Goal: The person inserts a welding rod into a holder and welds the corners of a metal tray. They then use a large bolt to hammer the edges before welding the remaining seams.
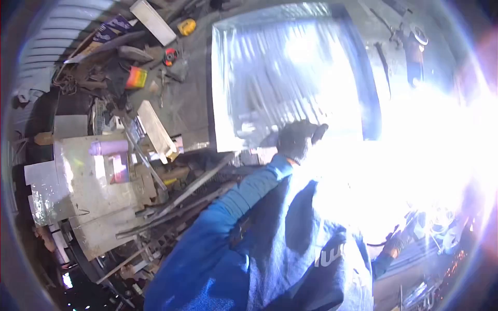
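Observation:
A large shiny metal tray or panel with raised edges lies on the workbench. At its near edge is my left hand, in a dark glove below a blue sleeve; its fingers look bent, and glare hides what they may hold. Lower right, my right hand, also gloved, shows small beside a dark cable or rod. Its fingers are too washed out to read. A very bright white glare with sparks covers the right side and hides whatever lies there.
An angle grinder lies at the upper right. A yellow tape measure, a red and black round tool and a pale wooden piece are on the left part of the bench. Sheets of metal and long bars stand lower left.

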The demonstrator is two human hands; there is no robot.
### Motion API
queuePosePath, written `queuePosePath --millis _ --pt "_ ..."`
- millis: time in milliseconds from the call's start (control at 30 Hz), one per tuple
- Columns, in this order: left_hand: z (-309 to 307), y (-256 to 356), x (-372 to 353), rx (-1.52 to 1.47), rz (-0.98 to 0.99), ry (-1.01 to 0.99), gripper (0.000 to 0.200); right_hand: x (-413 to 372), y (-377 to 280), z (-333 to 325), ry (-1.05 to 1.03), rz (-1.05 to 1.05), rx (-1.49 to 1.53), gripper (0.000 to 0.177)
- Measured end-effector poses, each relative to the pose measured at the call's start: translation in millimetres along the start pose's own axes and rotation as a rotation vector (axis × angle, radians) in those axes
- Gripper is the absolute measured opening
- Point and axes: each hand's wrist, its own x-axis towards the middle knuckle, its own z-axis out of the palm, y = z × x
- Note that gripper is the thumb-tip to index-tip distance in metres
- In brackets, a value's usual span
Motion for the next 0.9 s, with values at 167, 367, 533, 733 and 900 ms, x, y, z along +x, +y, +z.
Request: queuePosePath --millis 167,367,533,733,900 --pt "-6.2 20.0 8.4 0.333 -0.1 -0.083 0.052 5.1 2.5 -5.7 0.078 0.027 -0.054 0.059" --pt "-4.2 17.3 9.2 0.334 0.043 -0.005 0.05 7.8 -4.0 6.8 0.014 0.034 0.054 0.058" --pt "0.0 15.6 9.7 0.41 0.012 0.001 0.049 8.0 7.6 4.4 0.076 0.029 0.015 0.053" --pt "-4.3 17.2 10.9 0.37 0.039 -0.05 0.047 0.6 2.2 11.8 0.056 0.002 0.103 0.058" --pt "-2.0 14.0 10.2 0.43 0.044 -0.04 0.049 25.1 36.9 3.9 0.06 -0.169 -0.041 0.058"
